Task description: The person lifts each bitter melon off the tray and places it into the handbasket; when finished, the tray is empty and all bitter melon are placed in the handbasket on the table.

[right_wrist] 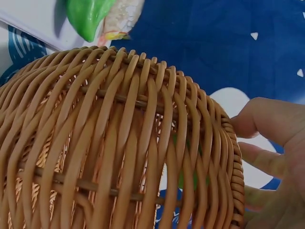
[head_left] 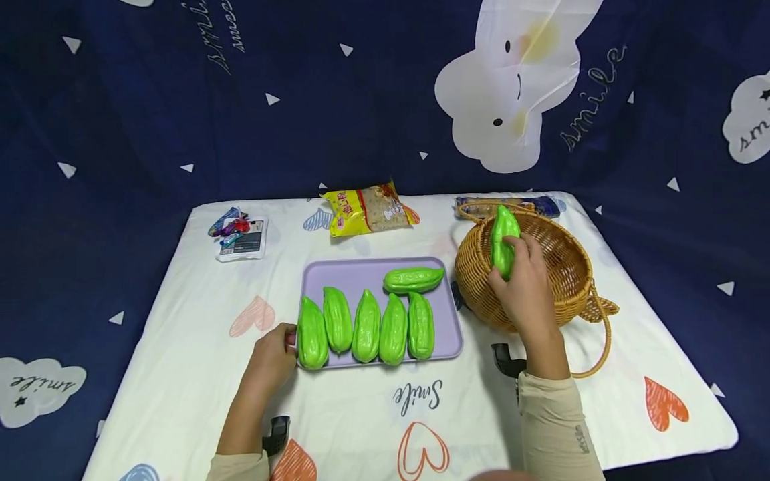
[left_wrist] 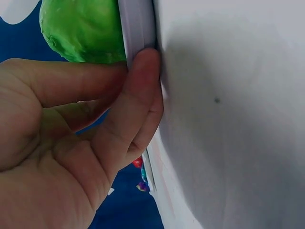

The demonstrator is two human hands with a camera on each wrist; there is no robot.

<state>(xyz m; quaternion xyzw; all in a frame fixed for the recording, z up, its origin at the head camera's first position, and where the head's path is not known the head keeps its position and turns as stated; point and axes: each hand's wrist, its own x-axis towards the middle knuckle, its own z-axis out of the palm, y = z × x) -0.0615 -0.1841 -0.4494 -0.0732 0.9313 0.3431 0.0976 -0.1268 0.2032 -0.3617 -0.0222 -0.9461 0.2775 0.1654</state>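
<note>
My right hand (head_left: 529, 290) holds a glossy green ridged gourd (head_left: 502, 240) upright at the left side of the wicker basket's (head_left: 481, 287) mouth. In the right wrist view the basket's weave (right_wrist: 124, 124) hides most of that gourd; only bits of green show through. My left hand (head_left: 272, 357) pinches the left edge of a lilac tray (head_left: 345, 269), its fingertips on the rim (left_wrist: 139, 28) in the left wrist view. On the tray several like gourds (head_left: 367, 327) stand in a row, and one gourd (head_left: 414, 280) lies crosswise behind them.
A yellow snack bag (head_left: 361, 210) lies behind the tray. At the back left are a white packet (head_left: 246, 244) and small colourful wrappers (head_left: 231, 227). A dark blue package (head_left: 544, 206) lies behind the basket. The basket's handle (head_left: 604, 341) hangs down on its right side.
</note>
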